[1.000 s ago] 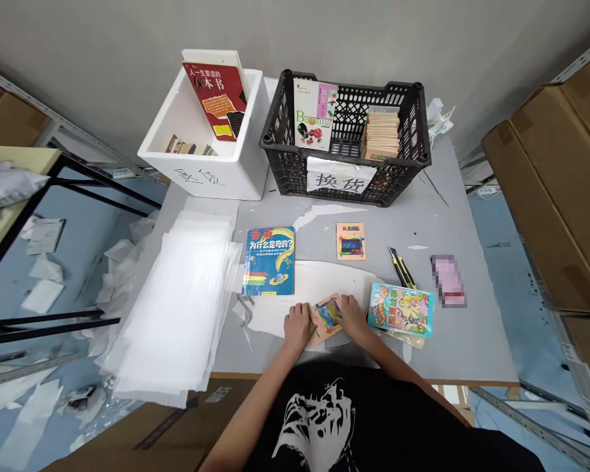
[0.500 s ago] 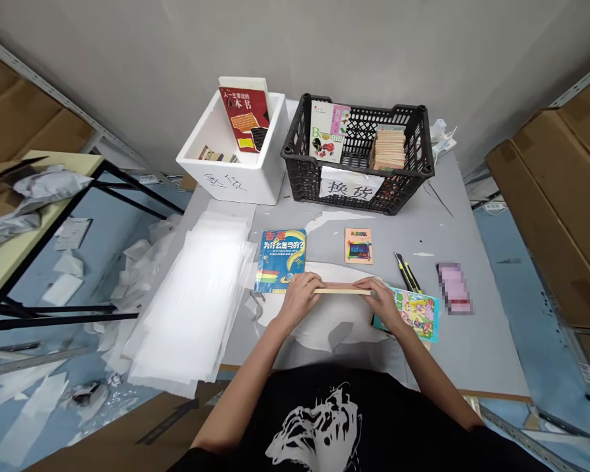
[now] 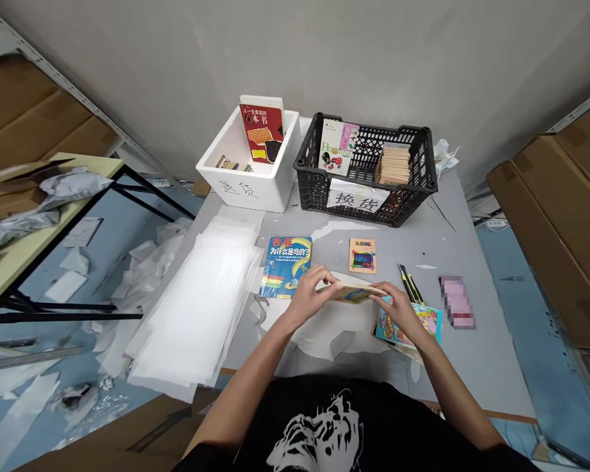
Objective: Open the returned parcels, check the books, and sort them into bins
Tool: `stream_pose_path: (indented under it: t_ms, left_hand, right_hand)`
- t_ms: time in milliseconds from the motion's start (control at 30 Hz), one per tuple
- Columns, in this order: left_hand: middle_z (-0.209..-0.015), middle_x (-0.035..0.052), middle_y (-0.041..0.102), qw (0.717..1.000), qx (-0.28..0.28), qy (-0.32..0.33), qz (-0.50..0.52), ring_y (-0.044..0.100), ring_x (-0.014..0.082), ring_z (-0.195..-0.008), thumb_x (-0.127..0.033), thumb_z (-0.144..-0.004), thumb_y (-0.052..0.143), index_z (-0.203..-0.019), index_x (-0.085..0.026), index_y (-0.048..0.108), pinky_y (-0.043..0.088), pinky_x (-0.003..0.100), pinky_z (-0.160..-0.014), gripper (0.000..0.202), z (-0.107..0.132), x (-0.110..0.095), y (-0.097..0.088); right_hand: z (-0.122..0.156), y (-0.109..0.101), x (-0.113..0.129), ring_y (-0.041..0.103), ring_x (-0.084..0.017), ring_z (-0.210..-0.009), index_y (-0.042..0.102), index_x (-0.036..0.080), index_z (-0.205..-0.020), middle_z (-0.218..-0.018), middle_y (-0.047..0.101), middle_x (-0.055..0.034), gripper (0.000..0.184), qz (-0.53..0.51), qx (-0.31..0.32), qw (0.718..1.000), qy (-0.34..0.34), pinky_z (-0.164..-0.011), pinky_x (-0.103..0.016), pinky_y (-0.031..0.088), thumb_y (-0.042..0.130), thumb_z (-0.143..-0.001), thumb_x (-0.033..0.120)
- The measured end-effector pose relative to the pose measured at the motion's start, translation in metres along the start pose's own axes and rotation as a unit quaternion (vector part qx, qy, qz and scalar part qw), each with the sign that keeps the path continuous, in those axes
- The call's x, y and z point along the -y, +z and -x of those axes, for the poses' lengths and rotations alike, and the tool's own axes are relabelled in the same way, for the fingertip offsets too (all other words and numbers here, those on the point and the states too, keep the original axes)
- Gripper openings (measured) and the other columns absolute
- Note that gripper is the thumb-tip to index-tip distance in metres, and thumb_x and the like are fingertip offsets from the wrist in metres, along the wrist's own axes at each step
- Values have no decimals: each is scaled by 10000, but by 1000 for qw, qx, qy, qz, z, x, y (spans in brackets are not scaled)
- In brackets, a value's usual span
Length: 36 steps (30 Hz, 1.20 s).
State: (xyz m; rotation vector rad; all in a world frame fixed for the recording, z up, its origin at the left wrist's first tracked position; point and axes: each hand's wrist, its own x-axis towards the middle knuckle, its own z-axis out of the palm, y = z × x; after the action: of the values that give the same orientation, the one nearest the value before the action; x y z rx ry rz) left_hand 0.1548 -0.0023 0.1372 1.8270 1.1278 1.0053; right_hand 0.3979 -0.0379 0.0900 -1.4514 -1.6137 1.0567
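Both my hands hold a thin colourful booklet (image 3: 353,291) a little above the grey table (image 3: 476,354), seen nearly edge-on. My left hand (image 3: 312,298) grips its left end with curled fingers. My right hand (image 3: 398,309) grips its right end. Under the booklet lies a white foam sheet (image 3: 324,328). A blue book (image 3: 286,266) lies just left of my left hand. A bright cartoon book (image 3: 420,321) lies under and beside my right hand. A small orange booklet (image 3: 362,255) lies beyond the held one.
A stack of white foam sheets (image 3: 201,308) covers the table's left side. A white foam box (image 3: 246,174) with a red book and a black crate (image 3: 368,170) with books stand at the back. A utility knife (image 3: 409,283) and a pink blurred item (image 3: 456,301) lie right. Cardboard boxes (image 3: 555,216) flank the right.
My hands lifted the booklet off the foam sheet, turned it edge-on, and now tilt it so its cover shows slightly. The camera view has shifted back and up.
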Motion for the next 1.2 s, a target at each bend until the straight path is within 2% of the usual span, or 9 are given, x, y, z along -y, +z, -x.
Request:
stream_pose_path:
  t_ms: [100,200,300,433,567,733,1033,1133,1200]
  left_hand:
    - [-625,-32,532,994,59,-89,-18,482,108,-621,-330,-817,565,-637,-179,517,356,226,-600,240,-24,-9,9]
    - [-583,-38,525,980,129,-147,-35,473,106,-583,-339,-804,553,-618,-173,524,326,220,-554,251,-51,-5,15]
    - [-671,-5,606,973,125,-192,-28,514,117,-613,-344,-848,472,-681,-164,573,356,222,-568,265,-70,8,8]
    - [-750,25,644,969,28,-244,-9,527,120,-597,-383,-930,266,-795,-163,590,386,234,-583,414,-60,14,-3]
    - [-690,20,626,977,45,-178,-108,573,148,-661,-439,-941,266,-714,-189,570,374,250,-623,454,-20,-17,17]
    - [-777,20,647,965,50,-126,-225,602,148,-689,-413,-913,411,-784,-190,578,365,241,-586,307,8,-57,50]
    - [-889,69,686,933,94,-65,-340,666,179,-737,-292,-946,339,-1039,-167,584,413,250,-534,290,10,-66,65]
    - [-900,65,693,933,101,-57,-339,665,171,-714,-291,-940,353,-1031,-177,581,416,241,-529,270,12,-67,65]
    - [-898,55,697,939,97,-56,-326,662,172,-709,-304,-937,361,-1011,-184,579,417,242,-536,260,14,-68,65]
  right_hand:
    - [-9,9,14,620,-217,-887,654,240,-936,-926,683,-24,206,-31,87,995,33,-758,-302,458,628,-800,392]
    - [-19,27,22,625,-177,-742,640,224,-934,-801,674,11,268,-182,125,972,85,-654,-266,473,619,-797,453]
    - [-24,43,21,644,-176,-733,639,221,-904,-809,697,8,316,-338,63,928,144,-641,-267,500,677,-736,485]
    - [-24,47,17,678,-182,-751,642,230,-904,-891,731,-7,304,-489,-71,837,237,-641,-283,545,750,-678,403]
    - [-24,42,14,699,-196,-723,644,225,-933,-858,744,-14,217,-547,-81,780,292,-623,-313,573,693,-743,318]
    - [-24,46,9,707,-185,-749,638,227,-961,-822,741,-3,178,-567,-72,769,286,-638,-300,586,609,-816,326]
    - [-31,51,19,631,-112,-568,601,229,-764,-594,631,54,75,-636,-116,707,288,-534,-201,538,611,-819,279]
    - [-32,49,18,558,-78,-472,578,221,-737,-568,587,67,120,-634,-111,711,283,-449,-170,485,625,-811,304]
    - [-32,47,18,512,-68,-434,560,224,-730,-552,550,76,159,-617,-113,733,261,-411,-170,453,639,-798,344]
